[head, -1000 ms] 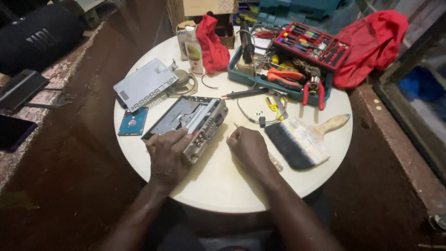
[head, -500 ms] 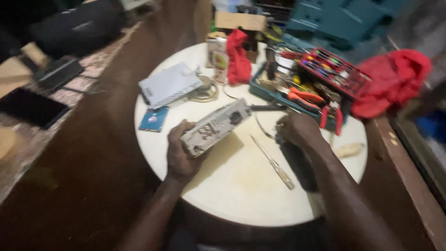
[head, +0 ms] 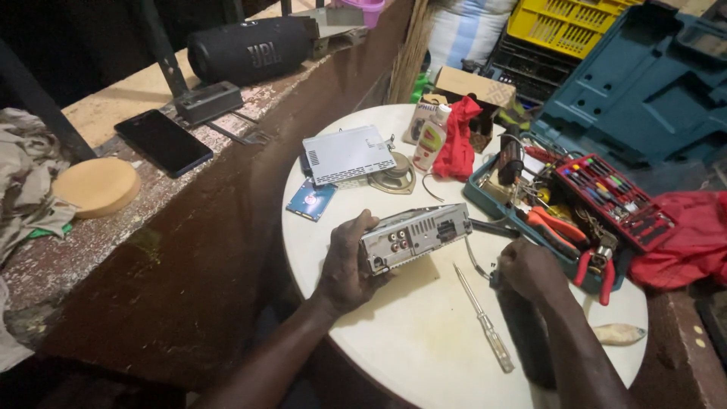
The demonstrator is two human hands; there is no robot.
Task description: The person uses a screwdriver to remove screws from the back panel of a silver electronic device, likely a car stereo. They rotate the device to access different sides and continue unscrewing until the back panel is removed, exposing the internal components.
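Head camera looks down on a grey metal car stereo unit (head: 415, 236), tilted up off the round white table (head: 424, 348) so its rear panel with round sockets faces the viewer. The left hand (head: 347, 265) is wrapped around its near left end, fingers curled under and thumb on top, in a firm hold. The right hand (head: 530, 269) is loosely closed with its knuckles up at the table's right side, just beside the teal tool tray (head: 485, 198); whether it has hold of anything cannot be told, since its fingers are turned away. A screwdriver with a clear handle (head: 485, 322) lies on the table between the two forearms, touching neither hand.

Beyond the stereo lie a blue rectangular drive (head: 310, 200), a flat white perforated case (head: 347, 154), a small round speaker (head: 397, 178), a pale bottle (head: 432, 136) and a red cloth (head: 458, 140). Red-handled pliers (head: 598, 261) and a red case of screwdriver bits (head: 615, 193) sit in and over the tray.

Compared with half a second ago, the stereo is held in much the same raised way by the left hand, while the right hand has drawn back from the tray's edge. A second ago the unit lay flat with both hands near it.
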